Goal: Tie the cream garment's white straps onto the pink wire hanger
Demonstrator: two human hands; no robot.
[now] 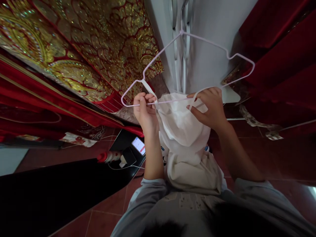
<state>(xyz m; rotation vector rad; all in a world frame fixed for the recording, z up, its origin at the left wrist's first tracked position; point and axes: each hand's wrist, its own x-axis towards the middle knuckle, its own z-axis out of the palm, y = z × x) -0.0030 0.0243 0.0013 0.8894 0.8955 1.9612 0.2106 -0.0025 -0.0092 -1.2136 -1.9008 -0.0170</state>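
Note:
A thin lilac clothes hanger (182, 32) hangs in front of me with its hook at the top, near the metal handles. A white garment (181, 131) with narrow straps drapes below its lower bar, down toward my lap. One strap (148, 87) is looped over the hanger's left notch. My left hand (146, 113) is closed around the lower bar at the left, with its fingertips by that strap. Between thumb and fingers, my right hand (209, 107) pinches the other strap (193, 101) beside the bar, below the hanger's right shoulder.
Red and gold sequined clothing (98, 49) hangs at the left, and dark red cloth (283, 65) at the right. A pale panel (209, 59) with metal handles (184, 69) stands behind the hanger. On a black table (74, 184) lie a lit phone (139, 145), cables and a red-capped bottle (106, 157).

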